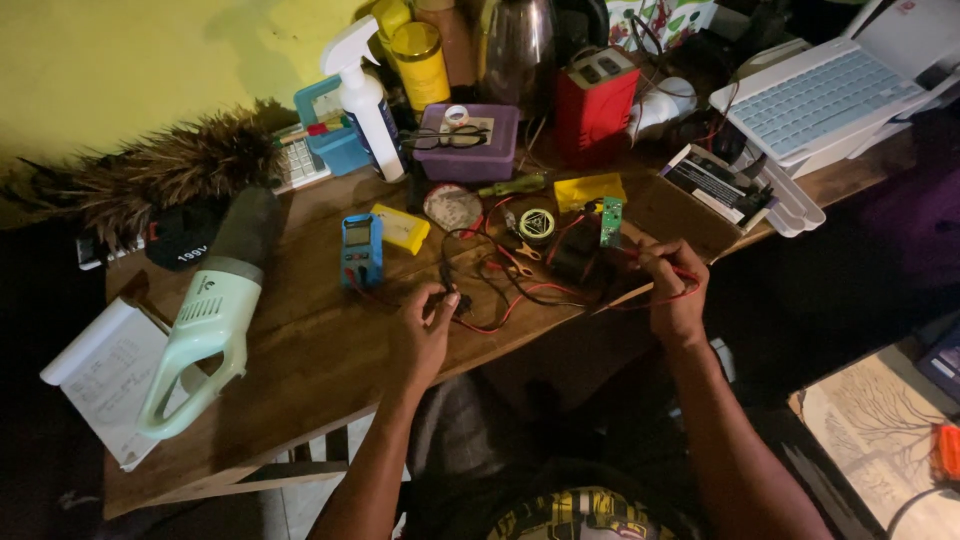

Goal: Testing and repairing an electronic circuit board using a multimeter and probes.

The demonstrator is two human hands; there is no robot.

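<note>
My left hand [428, 325] rests on the wooden table [320, 350] and pinches a black probe [447, 290] by its tip end. My right hand [673, 290] grips a red probe [672, 268] with its red lead trailing across the table. Between the two hands lies a dark boxy part [577, 262] with a small green circuit board [611, 221] beside it. A blue multimeter [361, 248] lies to the left of my left hand, with red and black wires running from it.
A pale green handheld vacuum [205, 325] lies at the left beside a white notepad [105, 375]. A spray bottle [368, 105], a purple box [470, 140], a red box [596, 100], a laptop [830, 90] and a feather duster [170, 170] crowd the back.
</note>
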